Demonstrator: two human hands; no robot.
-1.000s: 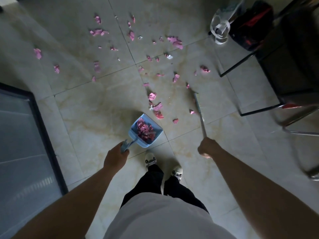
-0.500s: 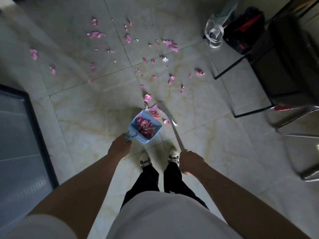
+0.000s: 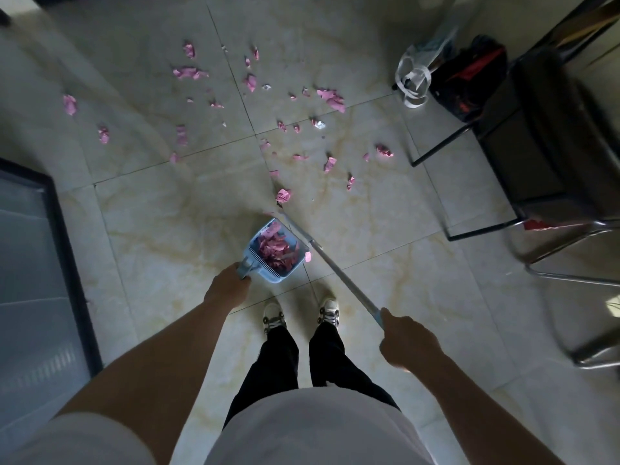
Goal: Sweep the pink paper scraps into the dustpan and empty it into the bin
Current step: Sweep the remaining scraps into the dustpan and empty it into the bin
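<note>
Left hand (image 3: pixel 227 287): your fingers curl round the dustpan (image 3: pixel 275 252) handle.
Right hand (image 3: pixel 410 340): fingers wrapped round the broom (image 3: pixel 339 275) pole.
Scraps (image 3: pixel 283 195): 12 o'clock of dustpan.

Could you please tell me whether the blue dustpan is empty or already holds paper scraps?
It already holds scraps: the dustpan, gripped by the left hand, has a pile of pink paper scraps covering most of its tray.

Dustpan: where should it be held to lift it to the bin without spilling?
Hold the dustpan by its short rear handle, from the person's side, as the left hand grips it now. The open mouth faces away and it is full of pink scraps, so keep the mouth raised.
</note>
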